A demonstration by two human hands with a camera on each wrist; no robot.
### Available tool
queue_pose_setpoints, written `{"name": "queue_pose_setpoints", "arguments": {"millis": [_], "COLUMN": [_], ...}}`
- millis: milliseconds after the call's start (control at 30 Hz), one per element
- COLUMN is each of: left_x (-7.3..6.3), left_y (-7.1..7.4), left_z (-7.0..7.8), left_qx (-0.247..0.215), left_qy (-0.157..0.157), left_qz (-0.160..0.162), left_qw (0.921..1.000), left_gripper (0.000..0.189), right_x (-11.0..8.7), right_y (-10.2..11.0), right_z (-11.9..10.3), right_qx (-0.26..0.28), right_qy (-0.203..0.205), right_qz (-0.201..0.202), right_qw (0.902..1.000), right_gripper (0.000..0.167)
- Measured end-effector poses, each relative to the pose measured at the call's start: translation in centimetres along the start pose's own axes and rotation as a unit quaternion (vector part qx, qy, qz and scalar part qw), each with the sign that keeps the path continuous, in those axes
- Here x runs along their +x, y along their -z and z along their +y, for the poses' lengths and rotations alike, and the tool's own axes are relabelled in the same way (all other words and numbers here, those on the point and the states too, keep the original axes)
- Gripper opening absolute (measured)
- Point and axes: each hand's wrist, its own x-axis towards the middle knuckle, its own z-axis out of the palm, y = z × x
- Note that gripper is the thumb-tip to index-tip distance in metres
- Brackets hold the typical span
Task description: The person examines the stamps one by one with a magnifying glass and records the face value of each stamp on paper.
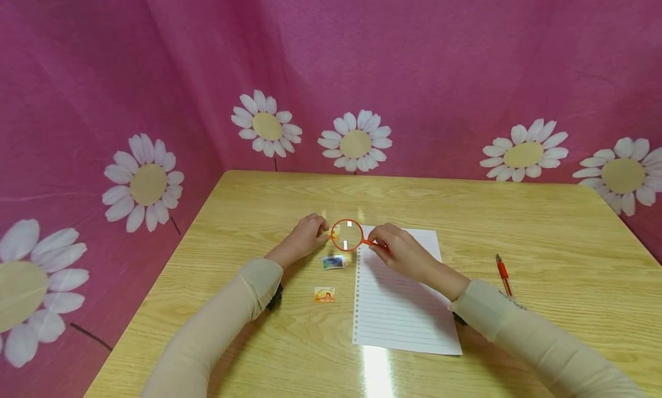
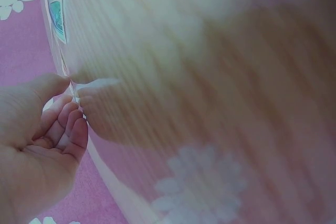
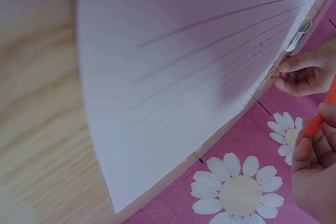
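My right hand (image 1: 405,251) grips the red handle of a magnifying glass (image 1: 347,251), whose round lens hangs over the left edge of the lined paper. Behind the lens shows part of a yellow-orange stamp (image 1: 336,232). My left hand (image 1: 307,235) pinches that stamp's left edge with thumb and fingertips, low at the table; the grip is small and partly hidden. Nearer to me lie a blue-green stamp (image 1: 333,262) and another orange stamp (image 1: 324,295). In the right wrist view the red handle (image 3: 316,124) sits between thumb and fingers.
A lined sheet of paper (image 1: 403,323) with punched holes lies under my right forearm, bearing faint red writing. To its right is a red pen (image 1: 503,274). The wooden table (image 1: 569,243) meets a pink curtain (image 1: 414,70) with daisies at the back and left.
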Motion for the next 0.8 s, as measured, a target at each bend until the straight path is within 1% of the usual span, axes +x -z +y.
{"name": "queue_pose_setpoints", "arguments": {"millis": [367,567,800], "left_x": [0.02,0.01,-0.01], "left_y": [-0.02,-0.09,-0.08], "left_z": [0.02,-0.03,-0.09], "left_qx": [0.009,0.013,0.009], "left_qy": [-0.009,-0.016,-0.013], "left_qz": [0.007,0.01,0.008], "left_qw": [0.9999,0.9997,0.9998], "left_gripper": [0.013,0.012,0.014], "right_x": [-0.05,-0.06,-0.04], "right_y": [-0.2,-0.22,-0.17], "right_z": [0.16,0.17,0.17], "right_qx": [-0.002,-0.001,-0.003], "right_qy": [0.006,0.002,0.003], "right_qz": [0.005,0.001,0.001], "right_qw": [1.0,1.0,1.0], "right_gripper": [0.011,0.01,0.011]}}
